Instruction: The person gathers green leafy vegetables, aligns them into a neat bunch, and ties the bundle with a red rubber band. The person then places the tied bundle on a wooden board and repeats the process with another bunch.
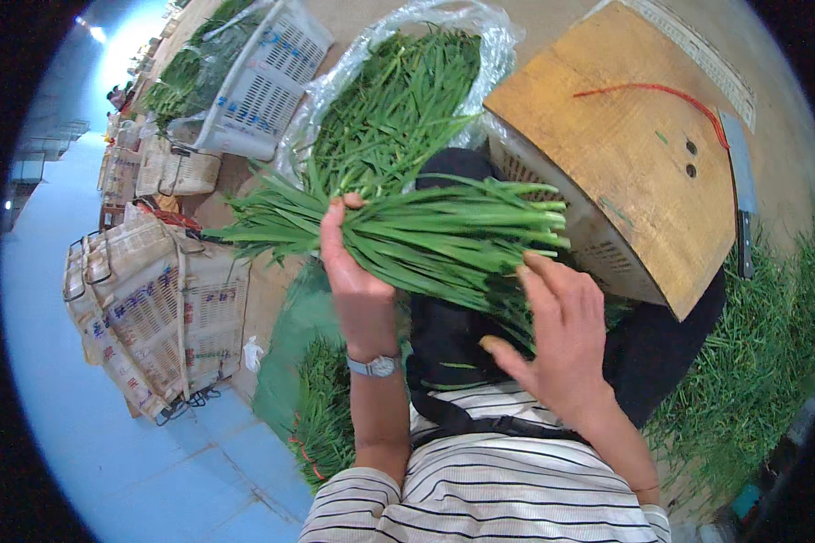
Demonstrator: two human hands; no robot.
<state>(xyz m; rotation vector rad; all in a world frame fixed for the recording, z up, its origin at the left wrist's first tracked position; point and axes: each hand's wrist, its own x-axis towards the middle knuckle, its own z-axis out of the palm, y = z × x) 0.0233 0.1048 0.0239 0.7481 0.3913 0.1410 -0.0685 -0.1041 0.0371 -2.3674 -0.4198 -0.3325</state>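
Observation:
My left hand (356, 271) grips a thick bunch of flat green garlic chives (441, 231) around its leafy part, with the thumb over the top. The pale cut ends point right, towards a wooden board, and the leaf tips fan out to the left. Just below those cut ends is my right hand (564, 319), fingers spread and thumb apart. Its fingertips are at the lower edge of the bunch; whether they touch the stalks I cannot tell. A few loose leaves lie on my dark trousers.
A wooden board (625, 149) on a crate bears a red tie (679, 88); a knife (744, 197) lies along its right edge. More chives fill a plastic-lined container (394, 108) ahead. Trimmings (740, 366) cover the floor at right. Crates (176, 305) stand left, near tied chives (322, 407).

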